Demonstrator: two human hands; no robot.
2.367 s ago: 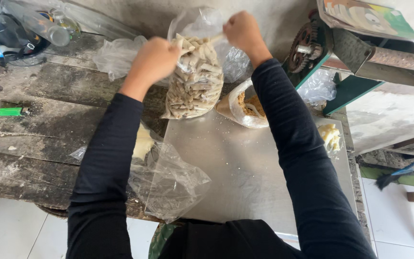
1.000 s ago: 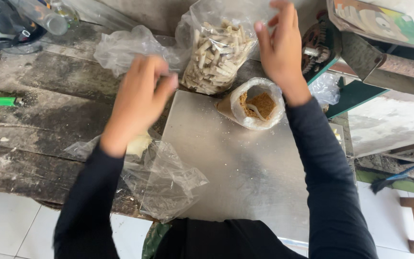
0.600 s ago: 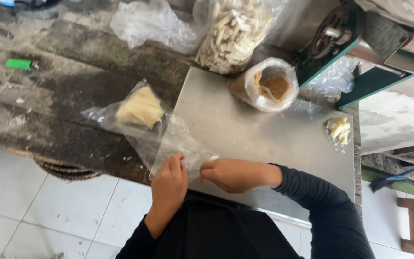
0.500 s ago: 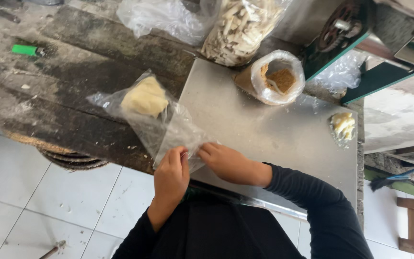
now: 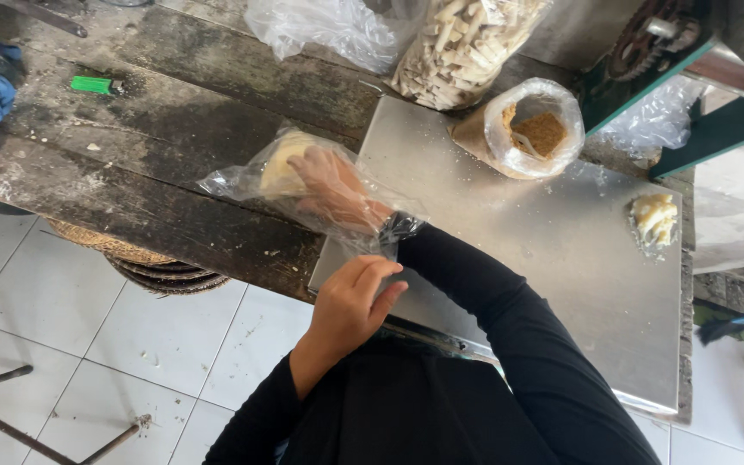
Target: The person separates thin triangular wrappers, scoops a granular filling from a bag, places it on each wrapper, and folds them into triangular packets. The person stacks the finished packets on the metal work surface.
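right hand [image 5: 333, 185] now inside clear plastic bag [image 5: 316, 185], fingers spread on pale dough lump [image 5: 282, 168] | left hand [image 5: 350, 301] pinches bag mouth, previously both hands at mouth | bag straddles wooden bench [image 5: 157, 138] and steel sheet [image 5: 544, 250]

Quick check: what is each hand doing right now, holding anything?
Left hand: holds the mouth of the clear plastic bag, fingers curled.
Right hand: inside that bag, reaching the pale yellow lump; grip cannot be told.
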